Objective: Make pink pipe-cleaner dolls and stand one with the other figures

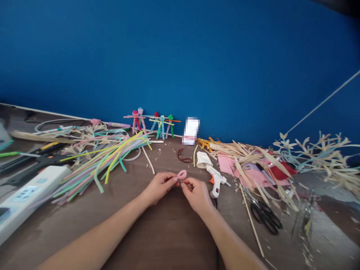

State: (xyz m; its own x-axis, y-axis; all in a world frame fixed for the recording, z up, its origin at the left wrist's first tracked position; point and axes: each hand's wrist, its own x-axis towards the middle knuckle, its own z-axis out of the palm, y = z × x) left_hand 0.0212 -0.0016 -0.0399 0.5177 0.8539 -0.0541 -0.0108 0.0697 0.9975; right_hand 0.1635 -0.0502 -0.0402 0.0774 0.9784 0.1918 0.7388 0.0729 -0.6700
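Close together above the table's middle, my left hand and my right hand both pinch a pink pipe cleaner. It is bent into a small loop that stands up between the fingertips; its lower part is hidden by my fingers. Just right of my right hand lies a white glue gun, with a white cloth-like piece at its back end. Behind my hands are a string of brown beads and a short yellow-green strip.
Loose pastel pipe cleaners spread at left beside a white power strip. Several small pipe-cleaner figures stand along the blue wall. At right lie black-handled scissors, pink sheets and dried leaf strips.
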